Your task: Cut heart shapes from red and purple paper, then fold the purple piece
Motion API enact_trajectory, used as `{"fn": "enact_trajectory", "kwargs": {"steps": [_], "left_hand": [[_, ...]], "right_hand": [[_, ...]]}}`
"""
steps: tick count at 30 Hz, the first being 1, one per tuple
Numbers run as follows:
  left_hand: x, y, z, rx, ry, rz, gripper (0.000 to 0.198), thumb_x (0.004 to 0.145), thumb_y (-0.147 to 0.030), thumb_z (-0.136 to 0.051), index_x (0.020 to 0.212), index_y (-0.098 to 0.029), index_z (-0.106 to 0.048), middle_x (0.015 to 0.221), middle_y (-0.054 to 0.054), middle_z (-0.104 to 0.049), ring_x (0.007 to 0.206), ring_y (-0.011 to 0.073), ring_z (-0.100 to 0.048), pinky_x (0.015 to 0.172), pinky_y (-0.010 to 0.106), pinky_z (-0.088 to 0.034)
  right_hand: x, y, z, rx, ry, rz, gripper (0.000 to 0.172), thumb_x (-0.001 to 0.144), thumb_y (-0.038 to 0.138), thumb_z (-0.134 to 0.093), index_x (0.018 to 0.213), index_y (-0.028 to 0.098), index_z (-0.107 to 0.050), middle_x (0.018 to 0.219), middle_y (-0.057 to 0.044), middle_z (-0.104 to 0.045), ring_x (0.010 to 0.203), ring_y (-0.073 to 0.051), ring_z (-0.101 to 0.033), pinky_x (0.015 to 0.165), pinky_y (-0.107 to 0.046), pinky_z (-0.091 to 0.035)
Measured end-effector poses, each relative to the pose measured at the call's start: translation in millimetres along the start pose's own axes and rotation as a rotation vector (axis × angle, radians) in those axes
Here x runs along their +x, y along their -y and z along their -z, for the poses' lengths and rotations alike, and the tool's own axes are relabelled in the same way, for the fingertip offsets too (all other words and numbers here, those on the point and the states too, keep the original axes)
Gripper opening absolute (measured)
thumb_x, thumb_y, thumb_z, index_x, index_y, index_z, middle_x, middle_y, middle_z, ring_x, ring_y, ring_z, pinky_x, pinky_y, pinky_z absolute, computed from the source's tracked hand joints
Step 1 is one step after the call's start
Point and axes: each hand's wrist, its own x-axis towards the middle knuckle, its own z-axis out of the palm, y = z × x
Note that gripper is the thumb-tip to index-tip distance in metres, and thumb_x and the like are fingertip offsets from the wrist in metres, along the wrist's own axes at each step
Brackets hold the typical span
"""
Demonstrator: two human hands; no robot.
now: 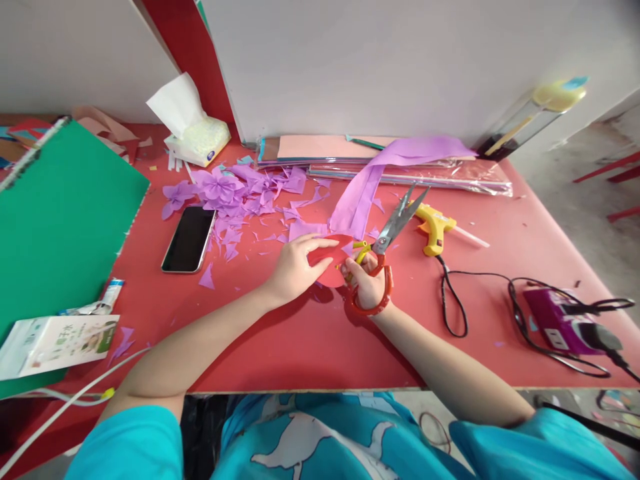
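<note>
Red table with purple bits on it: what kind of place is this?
Probably a craft workspace: there are scissors in the right hand, a yellow glue gun on the red table, and purple scraps near a purple flower.

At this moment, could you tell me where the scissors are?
In the head view, the scissors are right of centre, in the right hand, blades beside the yellow glue gun.

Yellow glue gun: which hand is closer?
Right. The right hand, holding scissors, is left of the glue gun and nearer the person; the left hand, touching a red piece, is farther left.
</note>
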Motion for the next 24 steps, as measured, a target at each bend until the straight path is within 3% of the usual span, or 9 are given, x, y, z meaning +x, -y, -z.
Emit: {"fn": "enact_trajectory", "kwargs": {"steps": [4,12,19,24], "left_hand": [[3.9,-1.3,8.8,0.004,-0.031,-0.007,0.025,0.075,-0.010,-0.063,0.099,-0.016,-0.067,0.104,0.006,-0.070,0.103,0.0175,-0.062,0.097,0.037,-0.047],[11.6,-5.7,36.3,-0.050,-0.179,0.001,0.024,0.074,-0.012,-0.064,0.097,-0.016,-0.067,0.103,0.005,-0.070,0.098,0.0164,-0.064,0.095,0.034,-0.049],[14.5,-5.3,49.1,-0.112,-0.363,-0.023,0.027,0.072,-0.010,-0.066,0.097,-0.019,-0.067,0.102,0.003,-0.070,0.096,0.0164,-0.065,0.088,0.031,-0.054],[15.3,-5.0,49.4,-0.117,-0.457,-0.054,0.028,0.072,-0.007,-0.066,0.097,-0.020,-0.066,0.102,0.002,-0.070,0.096,0.0169,-0.065,0.079,0.029,-0.058]], "right_hand": [[1.4,3.1,-0.3,0.128,0.017,0.001,0.026,0.071,0.032,-0.062,0.060,0.021,-0.042,0.050,0.006,-0.043,0.042,-0.007,-0.041,0.039,-0.021,-0.034],[-1.2,0.1,-2.2,0.067,0.128,-0.009,0.019,0.073,0.036,-0.062,0.072,0.020,-0.051,0.060,0.005,-0.047,0.044,-0.008,-0.044,0.040,-0.023,-0.035],[6.8,-13.9,-0.8,-0.008,0.399,0.078,0.044,0.078,0.061,-0.050,0.098,0.022,-0.054,0.077,-0.001,-0.051,0.053,-0.011,-0.045,0.049,-0.030,-0.044],[21.0,-21.6,-5.2,-0.063,0.579,0.155,0.061,0.070,0.070,-0.053,0.112,0.026,-0.048,0.095,-0.005,-0.052,0.067,-0.017,-0.054,0.065,-0.040,-0.052]]}}
